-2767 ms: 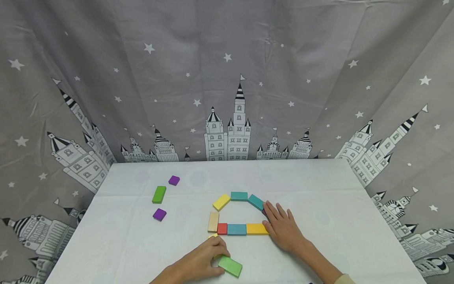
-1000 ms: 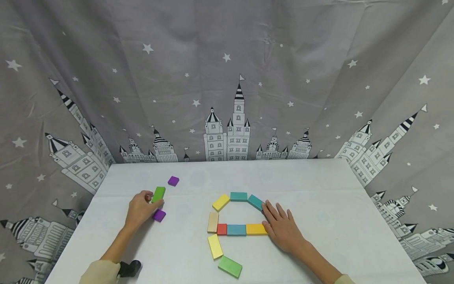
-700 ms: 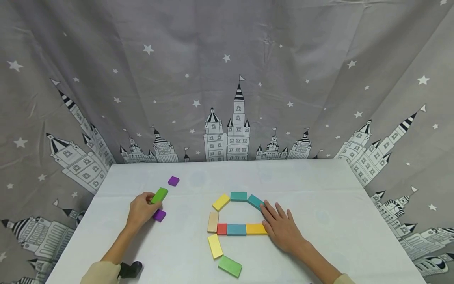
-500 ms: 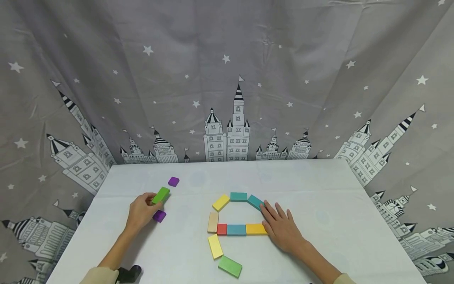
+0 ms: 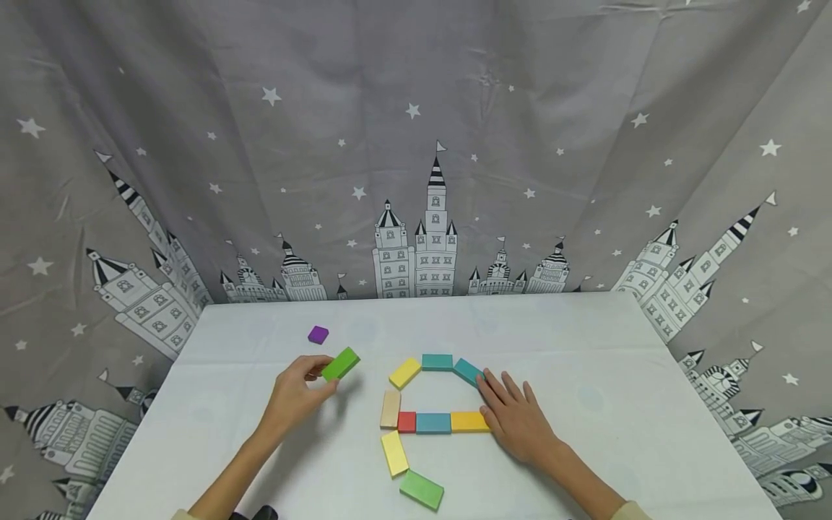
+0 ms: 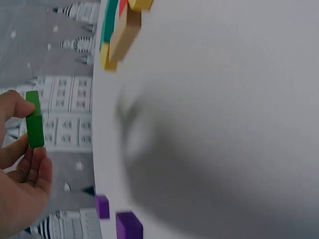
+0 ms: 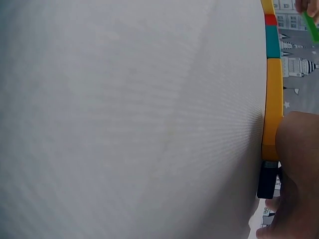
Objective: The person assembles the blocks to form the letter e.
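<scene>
My left hand point(image 5: 327, 375) pinches a bright green block point(image 5: 341, 363) between thumb and fingers, lifted above the white table point(image 5: 585, 339), left of the block figure. The left wrist view shows the same green block point(image 6: 35, 125) in my left hand point(image 6: 22, 137). My right hand point(image 5: 503, 401) lies flat with straight fingers against the figure's right side, touching an orange-yellow block point(image 5: 470, 421) and a teal block point(image 5: 469, 370). In the right wrist view a dark purple block point(image 7: 267, 179) lies by my right hand point(image 7: 299, 164), at the end of the orange-yellow block point(image 7: 271, 104).
The figure also holds a yellow block point(image 5: 406, 373), a teal block point(image 5: 438, 362), a tan block point(image 5: 391, 408), a red block point(image 5: 406, 422), a blue-teal block point(image 5: 433, 422), a yellow block point(image 5: 394, 452) and a green block point(image 5: 421, 489). A purple block point(image 5: 318, 334) lies at the back left. A grey castle curtain point(image 5: 416, 144) hangs behind.
My left hand left the bottom blocks, reached to the far left, picked up the bright green block and carried it right toward the figure. My right hand stayed put.
</scene>
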